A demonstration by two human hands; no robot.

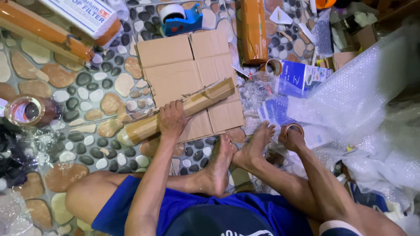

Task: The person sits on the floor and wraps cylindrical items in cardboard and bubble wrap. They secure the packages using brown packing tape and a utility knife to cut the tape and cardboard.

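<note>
My left hand (172, 120) grips a long parcel wrapped in brown tape (205, 97), which lies slanted across a flattened cardboard sheet (183, 65) on the pebble-pattern floor. My right hand (291, 139) is closed over a roll of brown packing tape (294, 128) down by my right foot (259, 142). I sit cross-legged, with my left foot (220, 168) just below the cardboard's near edge.
Bubble wrap (363, 91) piles up at the right. A blue tape dispenser (181, 18) and another brown-wrapped parcel (253, 30) lie beyond the cardboard. More wrapped tubes (43, 30) are at the top left, a tape roll (27, 111) at the left, a blue box (302, 76) mid-right.
</note>
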